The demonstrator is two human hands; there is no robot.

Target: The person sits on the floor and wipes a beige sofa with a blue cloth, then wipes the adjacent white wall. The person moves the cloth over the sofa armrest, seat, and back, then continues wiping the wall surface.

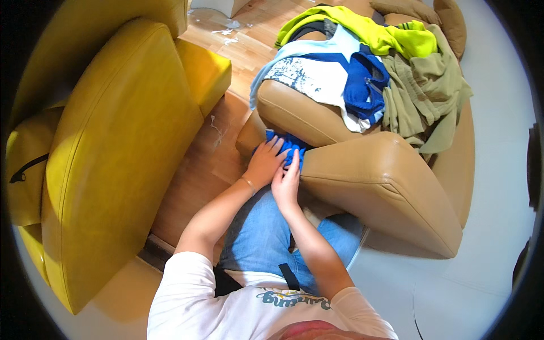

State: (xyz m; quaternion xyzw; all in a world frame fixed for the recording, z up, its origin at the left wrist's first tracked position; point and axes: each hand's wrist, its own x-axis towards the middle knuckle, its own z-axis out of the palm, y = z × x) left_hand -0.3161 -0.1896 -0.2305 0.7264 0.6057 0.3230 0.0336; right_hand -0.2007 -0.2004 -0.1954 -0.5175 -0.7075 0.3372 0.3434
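A bunched piece of bright blue cloth (288, 145) lies at my knees, against the tan leather armrest. My left hand (264, 160), with a thin band at its wrist, holds the cloth from above and the left, its fingers spread over the folds. Close beside it, my right hand (287, 182) holds the near side of the same cloth, with its fingers pointing away from me. The two hands almost touch. Part of the cloth is hidden under them, so its full shape cannot be made out.
A tan leather sofa (374, 178) stands at my right. Across it lie a neon yellow garment (361, 29), a white and blue printed garment (314, 76), a dark blue garment (365, 85) and an olive garment (418, 89). A yellow sofa (114, 140) is at my left. White scraps (229, 32) litter the wooden floor (199, 182).
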